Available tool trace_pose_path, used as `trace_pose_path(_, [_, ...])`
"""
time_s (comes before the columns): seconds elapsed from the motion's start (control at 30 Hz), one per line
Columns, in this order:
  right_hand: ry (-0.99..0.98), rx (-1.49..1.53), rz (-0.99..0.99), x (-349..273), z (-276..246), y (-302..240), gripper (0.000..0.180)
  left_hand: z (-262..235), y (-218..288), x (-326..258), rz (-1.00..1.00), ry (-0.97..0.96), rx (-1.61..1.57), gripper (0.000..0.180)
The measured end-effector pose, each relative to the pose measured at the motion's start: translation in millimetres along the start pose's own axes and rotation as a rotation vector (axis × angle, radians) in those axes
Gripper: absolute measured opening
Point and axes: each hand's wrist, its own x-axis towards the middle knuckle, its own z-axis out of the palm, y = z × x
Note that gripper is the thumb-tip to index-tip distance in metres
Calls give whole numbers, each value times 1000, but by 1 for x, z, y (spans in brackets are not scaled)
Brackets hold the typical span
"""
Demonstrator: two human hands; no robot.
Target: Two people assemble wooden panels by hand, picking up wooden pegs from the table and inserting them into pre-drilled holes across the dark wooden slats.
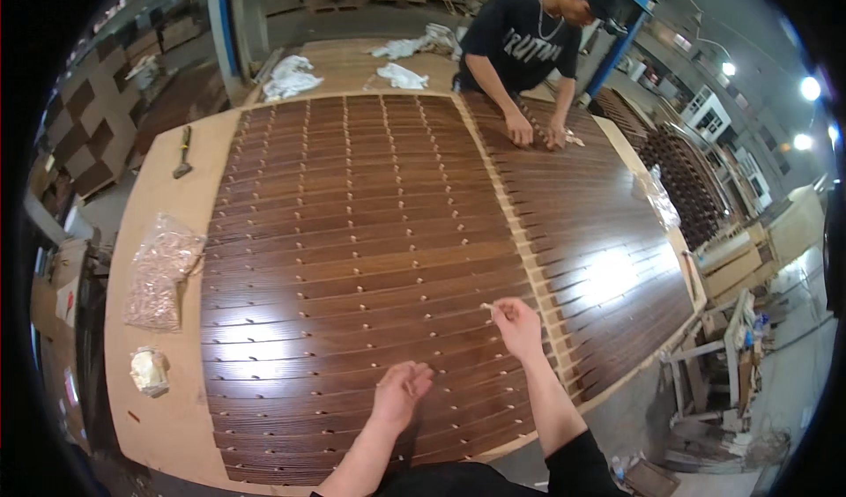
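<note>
Rows of dark brown wooden strips [361,206] lie side by side on a large table, with small pale wooden dowels [354,238] standing out along their edges in lines. My right hand [518,328] is over the right part of these strips, thumb and fingers pinched on a small pale dowel [486,307]. Lower and to the left, my left hand [401,396] hovers above the strips with its fingers curled in. Whatever lies inside those curled fingers is hidden.
A clear plastic bag of dowels [166,277], a cream crumpled lump [149,372] and a brush-like tool [183,153] lie on the left table border. Across the table, a co-worker [529,56] handles strips. A pale slatted divider [520,241] separates two strip groups. White cloths [291,77] lie behind.
</note>
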Motion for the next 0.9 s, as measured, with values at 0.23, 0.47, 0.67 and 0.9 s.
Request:
trace_pose_path(0.23, [-77,-600,-136,56,-7,30,25,2,-3,-8,11,-10,47,24])
trace_pose_path(0.47, [-130,-710,-305,78,9,24,25,6,3,-11,19,19,68,16])
trace_pose_path(0.67, [-225,-1104,-491,77,19,8,19,7,1,-9,23,3,85,22])
trace_pose_path(0.9, [-49,-957,-477,54,23,-2,22,-5,0,-6,38,9,54,22])
